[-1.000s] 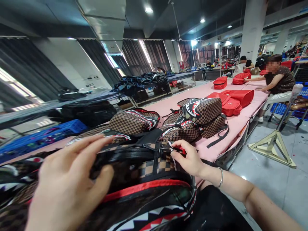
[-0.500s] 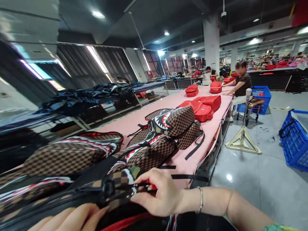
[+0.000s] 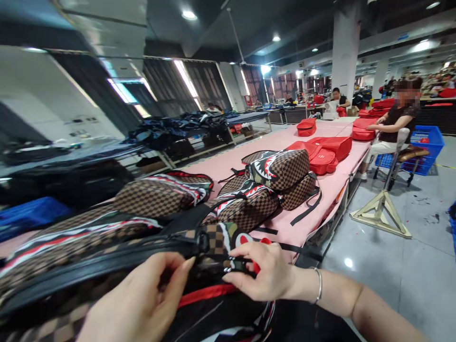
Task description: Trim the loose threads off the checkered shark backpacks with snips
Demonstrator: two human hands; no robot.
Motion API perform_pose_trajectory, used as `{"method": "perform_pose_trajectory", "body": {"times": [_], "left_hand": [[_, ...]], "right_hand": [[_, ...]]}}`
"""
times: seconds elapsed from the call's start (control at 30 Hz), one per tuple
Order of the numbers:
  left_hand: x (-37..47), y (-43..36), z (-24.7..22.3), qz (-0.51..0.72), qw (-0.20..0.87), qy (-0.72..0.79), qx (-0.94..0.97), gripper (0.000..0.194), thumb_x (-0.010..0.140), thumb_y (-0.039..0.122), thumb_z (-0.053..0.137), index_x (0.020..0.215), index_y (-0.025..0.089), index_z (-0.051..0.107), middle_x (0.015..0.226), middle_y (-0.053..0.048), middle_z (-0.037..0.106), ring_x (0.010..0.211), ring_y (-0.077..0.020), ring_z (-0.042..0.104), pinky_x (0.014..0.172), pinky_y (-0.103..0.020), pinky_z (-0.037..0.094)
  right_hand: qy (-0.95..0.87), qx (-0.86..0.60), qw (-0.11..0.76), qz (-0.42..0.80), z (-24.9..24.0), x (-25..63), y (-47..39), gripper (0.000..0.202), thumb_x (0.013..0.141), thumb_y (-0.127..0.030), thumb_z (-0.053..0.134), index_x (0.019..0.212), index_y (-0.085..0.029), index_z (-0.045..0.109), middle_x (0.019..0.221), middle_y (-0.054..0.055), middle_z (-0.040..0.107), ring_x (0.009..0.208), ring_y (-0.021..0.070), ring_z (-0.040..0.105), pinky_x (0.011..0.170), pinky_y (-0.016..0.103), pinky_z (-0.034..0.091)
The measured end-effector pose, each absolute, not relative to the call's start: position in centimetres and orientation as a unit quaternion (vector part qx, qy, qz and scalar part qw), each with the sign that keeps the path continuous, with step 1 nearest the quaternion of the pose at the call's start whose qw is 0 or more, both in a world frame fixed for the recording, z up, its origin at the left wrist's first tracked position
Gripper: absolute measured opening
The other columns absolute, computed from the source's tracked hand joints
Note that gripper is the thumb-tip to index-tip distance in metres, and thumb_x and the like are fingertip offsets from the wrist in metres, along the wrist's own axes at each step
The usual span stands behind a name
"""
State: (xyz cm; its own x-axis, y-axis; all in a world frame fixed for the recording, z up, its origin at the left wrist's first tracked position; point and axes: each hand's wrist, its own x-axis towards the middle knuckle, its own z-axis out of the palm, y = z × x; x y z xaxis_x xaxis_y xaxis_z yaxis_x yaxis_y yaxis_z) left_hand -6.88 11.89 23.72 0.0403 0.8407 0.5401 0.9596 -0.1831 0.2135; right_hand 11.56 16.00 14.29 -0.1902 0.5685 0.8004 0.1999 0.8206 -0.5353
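A brown checkered backpack with black straps and red trim lies closest to me, under both hands. My right hand, with a bracelet on its wrist, pinches a small pair of snips with red on the handle, its metal tip pointing left. My left hand is at the backpack's dark edge, thumb and forefinger pressed together; what they hold, if anything, is too small to name. Just beyond, more checkered backpacks with shark-teeth patterns are piled on the pink table.
Red bags lie farther along the table. A seated person works at its right side, near a blue crate. A metal stand is on the floor at right. Dark fabric covers a left-hand table.
The view has swung left, so the scene sits farther right. My left hand has come up into fuller view, closer to the snips. The seated person's arms are drawn in closer.
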Motion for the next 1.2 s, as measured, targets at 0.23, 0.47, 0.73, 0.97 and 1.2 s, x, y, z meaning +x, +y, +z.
{"method": "perform_pose_trajectory", "body": {"times": [0.23,0.47,0.73,0.97,1.2], "left_hand": [[-4.8,10.8,25.4,-0.288,0.105,-0.629,-0.714,0.029,0.077,0.055,0.040,0.066,0.029,0.049,0.053,0.004,0.058,0.047,-0.0190,0.059,0.043,-0.030,0.043],[-5.0,11.1,25.0,-0.298,0.117,-0.608,-0.726,0.029,0.079,0.052,0.038,0.064,0.029,0.047,0.050,0.004,0.055,0.042,-0.0182,0.056,0.038,-0.030,0.037],[-4.7,11.0,25.3,-0.279,0.114,-0.612,-0.731,0.029,0.081,0.051,0.038,0.067,0.028,0.048,0.051,0.004,0.055,0.044,-0.0164,0.056,0.043,-0.027,0.039],[-5.3,10.8,24.9,-0.276,0.111,-0.619,-0.727,0.028,0.084,0.049,0.038,0.070,0.026,0.048,0.056,0.005,0.058,0.049,-0.0135,0.057,0.048,-0.023,0.041],[-5.3,10.6,25.0,-0.289,0.132,-0.590,-0.743,0.029,0.085,0.049,0.039,0.070,0.027,0.049,0.055,0.007,0.058,0.047,-0.0122,0.056,0.047,-0.022,0.043]], "right_hand": [[-0.742,-0.231,0.624,0.088,15.5,11.9,15.4,0.019,0.087,-0.032,0.054,0.091,-0.017,0.065,0.077,0.005,0.072,0.063,0.0150,0.067,0.053,0.023,0.051],[-0.778,-0.279,0.553,0.104,15.9,11.1,15.6,0.020,0.087,-0.032,0.054,0.094,-0.017,0.065,0.082,0.003,0.073,0.068,0.0165,0.067,0.059,0.026,0.050],[-0.767,-0.249,0.574,0.142,16.4,11.5,16.5,0.018,0.087,-0.029,0.053,0.086,-0.016,0.066,0.073,0.003,0.070,0.063,0.0131,0.062,0.058,0.023,0.045],[-0.768,-0.264,0.566,0.138,15.9,11.0,16.1,0.022,0.085,-0.035,0.056,0.093,-0.015,0.064,0.079,0.002,0.070,0.062,0.0123,0.062,0.057,0.022,0.045],[-0.760,-0.238,0.593,0.119,15.4,10.4,16.4,0.018,0.088,-0.028,0.053,0.092,-0.015,0.064,0.082,0.004,0.072,0.069,0.0134,0.066,0.064,0.022,0.048]]}}
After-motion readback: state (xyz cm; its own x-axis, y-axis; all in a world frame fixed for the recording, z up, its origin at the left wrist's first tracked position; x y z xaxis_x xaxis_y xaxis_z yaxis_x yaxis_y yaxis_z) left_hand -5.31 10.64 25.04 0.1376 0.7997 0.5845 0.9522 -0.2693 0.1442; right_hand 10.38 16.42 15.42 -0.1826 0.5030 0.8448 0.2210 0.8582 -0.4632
